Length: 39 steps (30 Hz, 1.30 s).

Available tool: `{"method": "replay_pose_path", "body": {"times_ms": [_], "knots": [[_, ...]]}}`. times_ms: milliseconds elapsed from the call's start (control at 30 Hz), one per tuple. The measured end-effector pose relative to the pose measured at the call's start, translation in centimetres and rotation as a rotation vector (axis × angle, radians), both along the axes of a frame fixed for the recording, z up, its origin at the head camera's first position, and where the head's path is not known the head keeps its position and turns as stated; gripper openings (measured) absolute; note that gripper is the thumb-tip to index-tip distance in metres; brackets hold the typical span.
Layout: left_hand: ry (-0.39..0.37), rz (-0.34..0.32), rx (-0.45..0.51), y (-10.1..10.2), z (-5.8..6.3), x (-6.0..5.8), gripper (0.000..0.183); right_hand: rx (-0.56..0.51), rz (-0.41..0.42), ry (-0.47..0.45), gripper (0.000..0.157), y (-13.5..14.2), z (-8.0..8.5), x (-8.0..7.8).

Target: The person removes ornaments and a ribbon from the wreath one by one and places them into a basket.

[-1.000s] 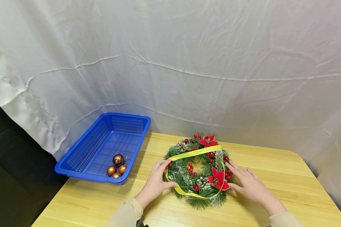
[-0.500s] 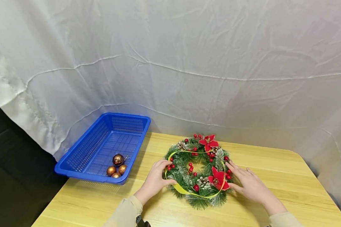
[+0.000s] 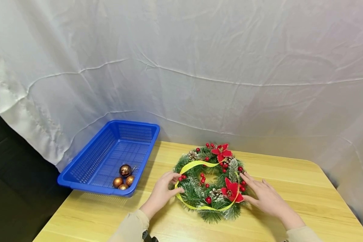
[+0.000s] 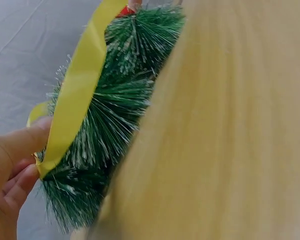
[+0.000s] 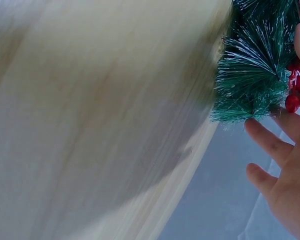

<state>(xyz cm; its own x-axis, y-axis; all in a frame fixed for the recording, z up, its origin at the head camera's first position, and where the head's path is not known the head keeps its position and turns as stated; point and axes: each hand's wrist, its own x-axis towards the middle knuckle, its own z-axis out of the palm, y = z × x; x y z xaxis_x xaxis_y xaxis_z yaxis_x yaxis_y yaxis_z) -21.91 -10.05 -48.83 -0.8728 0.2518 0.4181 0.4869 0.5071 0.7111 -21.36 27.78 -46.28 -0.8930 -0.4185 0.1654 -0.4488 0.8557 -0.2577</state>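
Observation:
A green wreath (image 3: pixel 190 189) with red flowers, berries and pinecones lies flat on the wooden table. A yellow ribbon (image 3: pixel 196 164) loops loosely over its top, twisting along the far side and curving round the near side. At the wreath's left edge my left hand (image 3: pixel 162 191) pinches the ribbon between thumb and fingers; the left wrist view shows the ribbon band (image 4: pixel 80 85) running up from the fingertips. My right hand (image 3: pixel 264 198) rests against the wreath's right side, fingers spread and fairly straight, fingertips at the needles and red berries (image 5: pixel 296 90).
A blue plastic basket (image 3: pixel 152 151) stands on the left of the table (image 3: pixel 293 185), with several bronze ornament balls (image 3: pixel 125 170) in its near right corner. A grey-white curtain (image 3: pixel 217 74) hangs behind the table.
The ribbon's far stretch has gone from a straight flat band to a slack curve and now shows its broad face, twisted. The left hand has shifted slightly left; the right hand has stayed put.

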Motion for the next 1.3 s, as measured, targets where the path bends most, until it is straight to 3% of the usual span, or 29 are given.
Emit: {"method": "replay_pose_path", "body": {"times_ms": [100, 300, 567, 733, 900, 1300], "knots": [[0.001, 0.001, -0.013, -0.4, -0.3, 0.4, 0.063, -0.003, 0.005, 0.008, 0.079, 0.0, 0.0, 0.0], [0.000, -0.069, -0.049, -1.1, -0.7, 0.8, 0.084, 0.000, -0.001, -0.011, 0.080, 0.1, 0.0, -0.1], [0.025, -0.135, -0.094, -1.4, -1.1, 0.7, 0.080, 0.010, 0.006, 0.011, 0.079, 0.2, -0.1, -0.2], [0.040, -0.095, -0.100, -1.1, -1.3, 0.8, 0.058, 0.012, 0.007, 0.007, 0.079, 0.1, 0.1, -0.2], [0.037, -0.040, -0.063, -0.9, -1.4, 0.7, 0.052, 0.012, 0.008, 0.007, 0.080, 0.1, 0.1, -0.2], [-0.020, 0.045, 0.150, -0.8, -1.5, -0.1, 0.024, 0.010, 0.006, 0.006, 0.079, 0.0, 0.0, -0.2]]}}
